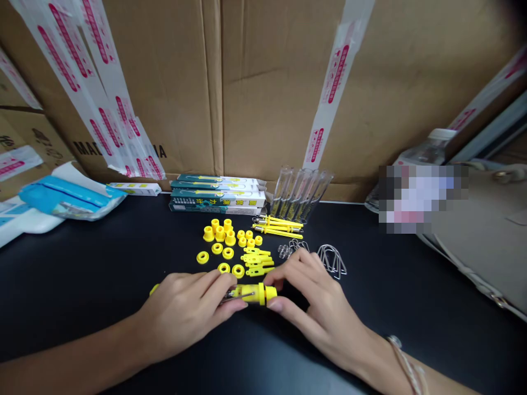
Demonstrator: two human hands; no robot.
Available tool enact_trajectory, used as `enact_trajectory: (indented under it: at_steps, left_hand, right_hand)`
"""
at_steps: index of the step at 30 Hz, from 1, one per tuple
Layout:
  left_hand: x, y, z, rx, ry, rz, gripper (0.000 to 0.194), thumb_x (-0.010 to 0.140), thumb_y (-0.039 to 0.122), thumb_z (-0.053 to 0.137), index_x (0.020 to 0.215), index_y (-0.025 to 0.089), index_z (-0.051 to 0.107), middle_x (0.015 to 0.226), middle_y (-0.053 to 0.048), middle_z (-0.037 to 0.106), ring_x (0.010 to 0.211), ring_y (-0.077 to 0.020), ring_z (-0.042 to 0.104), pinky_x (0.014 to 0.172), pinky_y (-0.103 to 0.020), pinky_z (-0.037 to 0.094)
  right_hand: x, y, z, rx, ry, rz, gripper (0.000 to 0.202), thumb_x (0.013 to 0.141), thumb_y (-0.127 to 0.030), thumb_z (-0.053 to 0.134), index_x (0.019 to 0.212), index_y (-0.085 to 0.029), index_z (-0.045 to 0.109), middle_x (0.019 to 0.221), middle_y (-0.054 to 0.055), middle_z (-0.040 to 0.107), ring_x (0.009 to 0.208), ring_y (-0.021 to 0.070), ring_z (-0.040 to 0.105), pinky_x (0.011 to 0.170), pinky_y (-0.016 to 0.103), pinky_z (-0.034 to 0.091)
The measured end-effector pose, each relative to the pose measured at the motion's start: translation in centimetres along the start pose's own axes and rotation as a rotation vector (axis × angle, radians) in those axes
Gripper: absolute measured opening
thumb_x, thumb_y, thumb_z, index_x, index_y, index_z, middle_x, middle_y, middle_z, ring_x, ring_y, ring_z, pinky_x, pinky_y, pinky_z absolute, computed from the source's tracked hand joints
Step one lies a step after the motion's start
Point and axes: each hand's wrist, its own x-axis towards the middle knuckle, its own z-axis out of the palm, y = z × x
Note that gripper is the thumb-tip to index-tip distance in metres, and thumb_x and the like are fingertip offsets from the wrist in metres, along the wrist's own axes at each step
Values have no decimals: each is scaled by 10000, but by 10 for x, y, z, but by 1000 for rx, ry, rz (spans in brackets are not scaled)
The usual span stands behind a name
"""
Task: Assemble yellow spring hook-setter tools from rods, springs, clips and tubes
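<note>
A spring scale (247,293), with a clear body and yellow end parts, lies crosswise between my hands just above the table. My left hand (185,302) is wrapped round its body and hides much of it; a thin metal rod sticks out past the fingers. At the other end, my right hand (313,302) pinches the yellow end cap (269,293) between thumb and fingers. Just beyond are yellow flanged rings (237,271), yellow sleeves (208,234), small yellow knobs (258,240) and flat yellow tabs (259,271). Metal hooks (331,260) lie past my right hand.
Clear tubes (300,192) and yellow rods with springs (280,226) lie behind the parts. Several printed boxes (218,195) are stacked beside them. A blue packet (74,195) is at left; a bottle (428,148) and beige bag (477,236) are at right. Cardboard (267,93) closes off the back.
</note>
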Motion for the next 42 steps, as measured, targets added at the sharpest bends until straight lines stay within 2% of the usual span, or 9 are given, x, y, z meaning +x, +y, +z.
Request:
enact_trajectory:
  at_steps: [4,10,14,19,24,30,34,39,42]
  left_hand:
    - [2,1,-1,19,-2,27,415,1080,347,315,808,180,580,600,31,640,486,-120,652,453,-243,454]
    - [0,0,1,28,-3,8,390,1078,336,317,832,180,577,615,22,645,498,-132,659,458,-245,463]
    - [0,1,1,45,8,3,400,1078,351,312,825,183,571,607,28,644,490,-129,658,445,-249,459]
    - [1,1,-1,57,20,15,417,1079,353,312,790,187,563,580,36,629,476,-119,648,445,-241,459]
    - [2,0,0,48,12,8,436,1082,353,302,784,187,572,572,37,628,469,-115,646,448,-231,466]
    - [1,0,0,35,20,-13,429,1085,347,295,809,182,579,582,38,644,482,-113,658,443,-233,467]
    - [0,0,0,61,5,-27,428,1081,360,306,804,180,579,580,34,638,475,-122,656,445,-242,468]
    - [-1,0,0,100,6,-12,451,1085,369,295,790,188,584,570,36,640,474,-115,651,443,-236,442]
    - [-1,-1,0,97,3,-12,461,1087,363,285,782,188,584,569,36,638,466,-114,647,438,-242,435]
  right_hand:
    - [2,0,2,-13,-74,-21,269,1036,-293,493,821,-199,624,757,19,638,798,206,488,751,369,365]
    - [-1,0,5,10,5,-82,169,1021,-306,534,930,-185,610,812,23,632,771,193,499,719,343,375]
    - [-3,1,6,52,12,-78,30,1013,-223,549,1014,-196,560,891,29,646,807,181,564,754,326,443]
    - [-3,1,5,173,28,-71,132,964,-313,639,996,-211,561,898,25,670,808,178,600,720,291,501]
    - [-3,2,6,237,61,-63,17,988,-218,594,997,-219,579,887,16,663,798,166,621,719,280,514]
    - [-2,7,6,144,63,-3,195,917,-270,707,1075,-231,600,930,10,662,843,173,625,787,297,512]
    - [-2,8,6,140,32,-1,122,948,-267,666,1055,-225,628,888,4,689,814,161,644,759,282,522]
    - [-1,3,6,198,40,31,185,909,-341,713,1017,-218,627,855,-1,676,749,151,656,706,259,545]
    - [-1,2,6,228,49,34,68,960,-270,645,1002,-220,627,883,5,675,766,145,653,720,252,541]
